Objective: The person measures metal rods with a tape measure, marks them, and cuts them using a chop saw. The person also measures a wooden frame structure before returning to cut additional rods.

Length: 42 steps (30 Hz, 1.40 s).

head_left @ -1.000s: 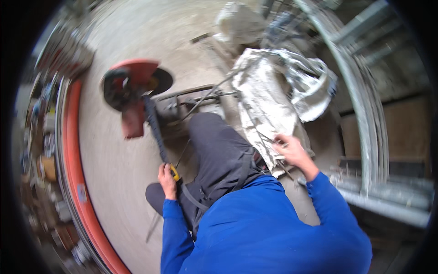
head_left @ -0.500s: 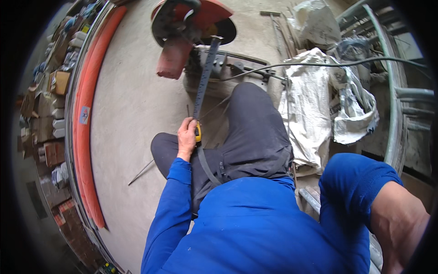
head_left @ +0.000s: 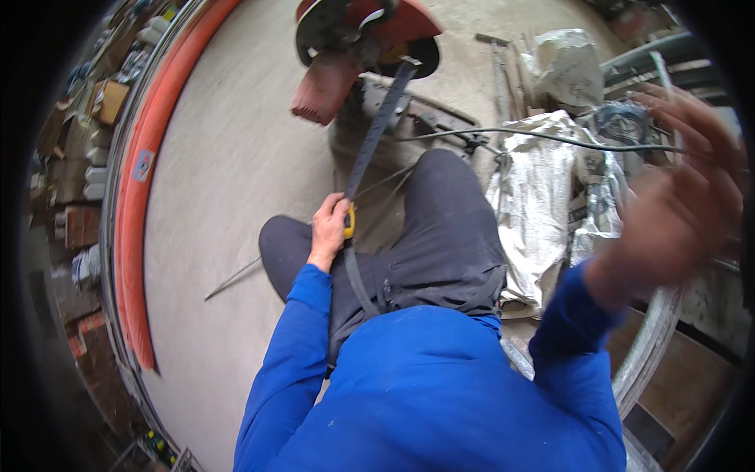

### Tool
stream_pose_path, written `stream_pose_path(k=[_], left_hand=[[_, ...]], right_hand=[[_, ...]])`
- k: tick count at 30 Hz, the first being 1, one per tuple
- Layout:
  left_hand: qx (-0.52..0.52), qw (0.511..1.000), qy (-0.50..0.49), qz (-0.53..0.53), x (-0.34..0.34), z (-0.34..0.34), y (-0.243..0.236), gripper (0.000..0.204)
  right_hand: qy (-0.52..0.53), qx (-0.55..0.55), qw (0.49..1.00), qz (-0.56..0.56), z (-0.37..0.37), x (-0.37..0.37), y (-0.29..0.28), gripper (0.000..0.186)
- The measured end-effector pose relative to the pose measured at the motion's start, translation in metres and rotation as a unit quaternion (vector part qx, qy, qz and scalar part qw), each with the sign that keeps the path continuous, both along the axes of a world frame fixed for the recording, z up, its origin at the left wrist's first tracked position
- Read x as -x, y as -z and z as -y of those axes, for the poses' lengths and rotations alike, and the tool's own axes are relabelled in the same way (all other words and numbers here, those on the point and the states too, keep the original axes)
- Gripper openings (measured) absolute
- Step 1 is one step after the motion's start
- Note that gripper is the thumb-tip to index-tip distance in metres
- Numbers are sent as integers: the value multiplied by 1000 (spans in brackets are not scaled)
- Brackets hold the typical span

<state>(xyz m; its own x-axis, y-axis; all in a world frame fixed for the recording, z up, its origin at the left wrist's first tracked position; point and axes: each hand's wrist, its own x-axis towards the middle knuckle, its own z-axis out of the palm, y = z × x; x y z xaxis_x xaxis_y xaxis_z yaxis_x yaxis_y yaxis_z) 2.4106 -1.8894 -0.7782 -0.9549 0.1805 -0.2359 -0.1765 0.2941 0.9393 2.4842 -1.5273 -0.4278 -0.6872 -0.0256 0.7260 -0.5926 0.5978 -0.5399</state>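
My left hand (head_left: 327, 228) grips a yellow tape measure (head_left: 348, 220) over my lap, its dark blade (head_left: 376, 126) extended to the red chop saw (head_left: 326, 85) on the floor, reaching near the saw's dark disc. My right hand (head_left: 675, 197) is raised at the right, blurred, with fingers apart and nothing visible in them. A dark cable (head_left: 562, 140) runs behind it, and white woven sacks (head_left: 527, 228) lie beside my right leg. A thin rod (head_left: 228, 285) lies by my left knee.
A long red roll or pipe (head_left: 134, 236) runs along the left, beside shelves of boxes (head_left: 110, 101). Metal rods (head_left: 503, 75) and a white bag (head_left: 566, 63) lie at the upper right. Grey metal frames (head_left: 645, 354) stand along the right side.
My right hand has left the white sacks and swung up at the right. My left hand keeps the tape measure. The view has shifted, placing the saw higher and further right.
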Motion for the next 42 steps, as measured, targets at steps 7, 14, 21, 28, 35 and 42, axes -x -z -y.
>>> stream_pose_path(k=[7,14,21,28,35,42], left_hand=[[17,1000,12,-7,0,-2,-4,25],[29,998,51,15,0,2,0,27],[1,998,37,49,-1,2,-7,26],[1,998,59,21,1,1,2,28],[22,997,72,24,4,-2,2,26],[36,997,68,12,6,1,3,27]], right_hand=[[162,-145,741,635,-30,22,274,42],[65,61,692,717,-48,8,281,38],[21,234,676,699,-52,-5,301,30],[38,33,753,656,-38,-3,276,45],[0,-3,767,642,-38,5,276,43],[-15,243,701,671,-47,-10,306,31]])
